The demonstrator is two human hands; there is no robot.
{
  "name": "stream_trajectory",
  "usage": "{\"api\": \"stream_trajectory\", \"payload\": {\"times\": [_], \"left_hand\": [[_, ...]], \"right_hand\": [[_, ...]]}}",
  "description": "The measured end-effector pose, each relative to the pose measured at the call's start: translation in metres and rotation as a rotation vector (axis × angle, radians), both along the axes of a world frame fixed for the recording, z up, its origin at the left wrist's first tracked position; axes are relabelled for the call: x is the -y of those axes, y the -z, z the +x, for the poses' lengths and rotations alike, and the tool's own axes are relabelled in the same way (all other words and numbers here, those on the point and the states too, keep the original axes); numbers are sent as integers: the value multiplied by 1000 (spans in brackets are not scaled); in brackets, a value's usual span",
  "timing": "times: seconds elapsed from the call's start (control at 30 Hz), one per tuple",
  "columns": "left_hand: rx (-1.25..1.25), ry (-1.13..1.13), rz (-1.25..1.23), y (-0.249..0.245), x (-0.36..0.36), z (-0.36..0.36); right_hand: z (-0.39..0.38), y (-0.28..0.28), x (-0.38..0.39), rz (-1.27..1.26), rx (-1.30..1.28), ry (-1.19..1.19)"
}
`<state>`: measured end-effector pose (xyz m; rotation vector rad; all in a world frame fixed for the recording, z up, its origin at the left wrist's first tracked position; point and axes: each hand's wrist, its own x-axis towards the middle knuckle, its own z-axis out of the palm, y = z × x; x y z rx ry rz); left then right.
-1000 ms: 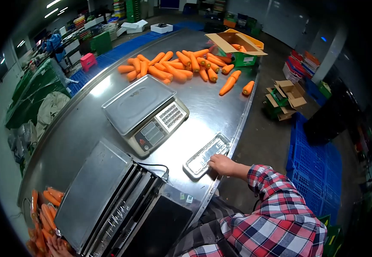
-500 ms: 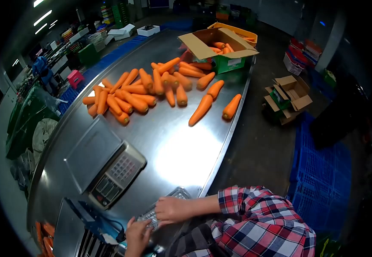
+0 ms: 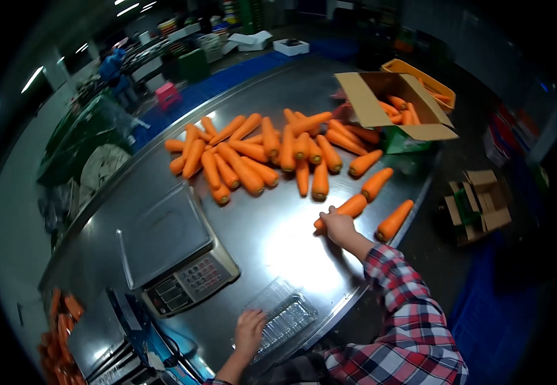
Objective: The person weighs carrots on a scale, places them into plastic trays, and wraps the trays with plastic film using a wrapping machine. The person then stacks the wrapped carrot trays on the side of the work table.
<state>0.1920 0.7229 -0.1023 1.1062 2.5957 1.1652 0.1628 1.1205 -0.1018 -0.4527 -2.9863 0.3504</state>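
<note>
My right hand [image 3: 339,229] is closed around the lower end of a carrot [image 3: 353,205] lying on the steel table. Another carrot [image 3: 377,184] touches or nearly touches its upper end, and a separate carrot [image 3: 394,221] lies to the right. Near the front edge, a clear plastic box [image 3: 289,316] stands with its lid raised at the back. My left hand [image 3: 251,328] holds the box by its left side, fingers bent over the edge; the thumb is hard to make out. Beyond both hands spreads a pile of carrots [image 3: 246,168].
A weighing scale [image 3: 195,276] with a flat pan stands left of the box. At lower left is a blue-and-steel device [image 3: 163,353], beside more carrots [image 3: 60,337]. An opened cardboard box [image 3: 362,102] and a yellow crate [image 3: 442,90] hold carrots. A person [image 3: 117,77] stands far left.
My right hand has left the plastic box and reached forward to a carrot. The box now sits opened, with my left hand at its side. The view has turned.
</note>
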Motion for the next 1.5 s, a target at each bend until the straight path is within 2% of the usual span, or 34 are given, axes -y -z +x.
{"api": "stream_trajectory", "payload": {"times": [0.07,0.13,0.2,0.27,0.33,0.4,0.5,0.6,0.7,0.8,0.87,0.93,1.0,1.1,1.13,1.2,1.23,1.33,1.4,1.43,1.47,1.5], "left_hand": [[-19,-35,3,-2,-1,9],[7,-21,10,2,11,17],[41,21,51,2,22,23],[103,51,52,2,32,24],[118,57,19,0,36,22],[133,21,19,-2,35,23],[153,-20,31,3,38,28],[157,-39,63,5,43,31],[138,-6,99,8,52,26],[-95,-105,103,-23,56,1],[-117,-113,76,-22,59,-23],[-75,-2,-32,1,55,-34],[-41,99,-100,19,45,-35],[33,220,-180,19,30,-33],[73,247,-229,12,29,-32],[158,223,-142,13,27,-30],[209,214,-130,13,28,-30],[266,135,-44,6,32,-23],[289,80,-50,-3,36,-18],[224,3,44,-4,37,-11],[122,-78,86,-2,37,-6],[146,-114,108,-3,37,-3]], "right_hand": [[-10,-42,16,-182,-224,30],[-16,-91,46,-460,-341,-137],[-29,-113,89,-365,-369,-418],[-58,-118,122,-121,-510,-795],[-94,-116,156,-107,-535,-1041],[-129,-104,195,-202,-575,-1181],[-160,-97,236,-85,-408,-1283],[-171,-78,238,7,-388,-1314],[-157,-81,225,22,-264,-1207],[-134,-88,205,-28,-364,-971],[-107,-104,199,-156,-208,-728],[-87,-103,195,-191,-243,-643],[-66,-95,190,-219,-128,-567],[-33,-80,184,-99,-161,-572],[-22,-73,180,-159,-134,-509],[-7,-65,175,-281,-76,-390],[-5,-65,174,-263,-86,-374],[-24,-63,180,-486,-94,-284],[-53,-67,194,-456,-144,-288],[-68,-77,210,-378,-180,-288],[-85,-80,221,-323,-99,-260],[-98,-91,236,-341,-73,-283]]}}
